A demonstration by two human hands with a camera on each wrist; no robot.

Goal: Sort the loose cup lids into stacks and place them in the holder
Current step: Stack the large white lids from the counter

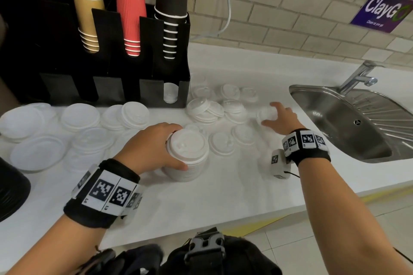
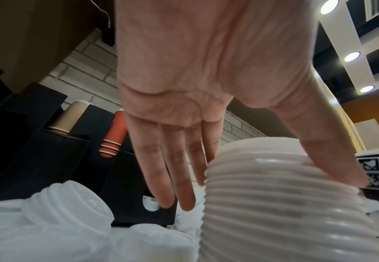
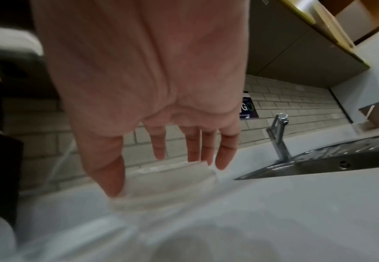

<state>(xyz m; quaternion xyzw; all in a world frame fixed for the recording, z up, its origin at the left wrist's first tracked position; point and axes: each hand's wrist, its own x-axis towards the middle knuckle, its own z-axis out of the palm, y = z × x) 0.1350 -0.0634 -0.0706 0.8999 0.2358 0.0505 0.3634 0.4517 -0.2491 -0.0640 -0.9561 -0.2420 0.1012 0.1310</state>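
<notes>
At centre frame the left hand (image 1: 156,147) cups a tall stack of white ribbed plastic lids (image 1: 187,156) on the white counter (image 1: 223,203), thumb and fingers around its sides. At right of centre the right hand (image 1: 282,118), fingers spread, closes on a blurred small lid stack (image 1: 267,115). A careless lift could topple either stack, scattering lids towards the steel sink (image 1: 348,123). The black holder (image 1: 44,69) stands upper left.

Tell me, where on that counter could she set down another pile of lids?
Bare counter lies along the near edge, between the tall lid stack and the sink. In front of the black holder and left of the stack, loose lids crowd it.
</notes>
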